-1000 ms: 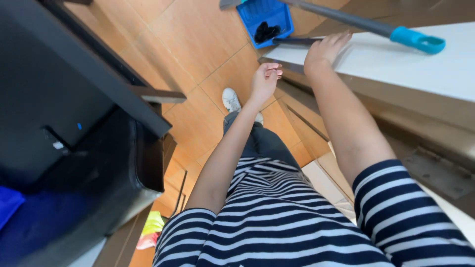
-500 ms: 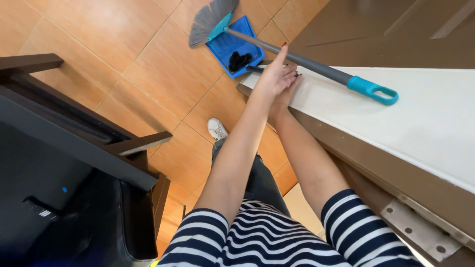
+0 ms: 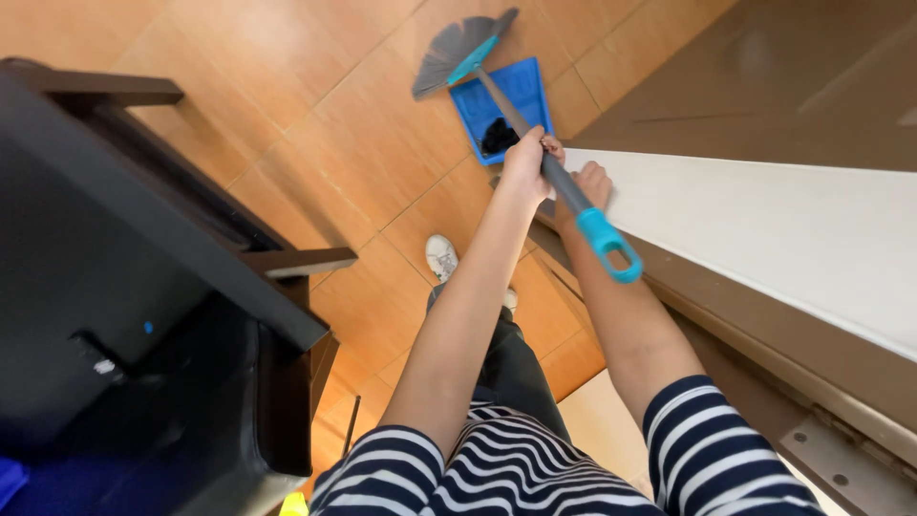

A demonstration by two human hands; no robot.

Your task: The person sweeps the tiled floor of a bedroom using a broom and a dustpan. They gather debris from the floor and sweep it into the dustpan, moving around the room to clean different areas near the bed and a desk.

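Your left hand wraps the broom's smooth grey pole; your right hand, grip unclear, rests behind it. Its fanned bristles overhang the blue plastic dustpan on the orange-tiled floor.

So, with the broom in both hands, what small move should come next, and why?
Probably draw the broom bristles down toward the blue dustpan. The left hand grips the handle and the right hand sits beside it, while the bristles lie just past the pan's far edge.

Grey-bristled broom with teal handle tip, blue dustpan, orange tiled floor, navy-and-white striped sleeves
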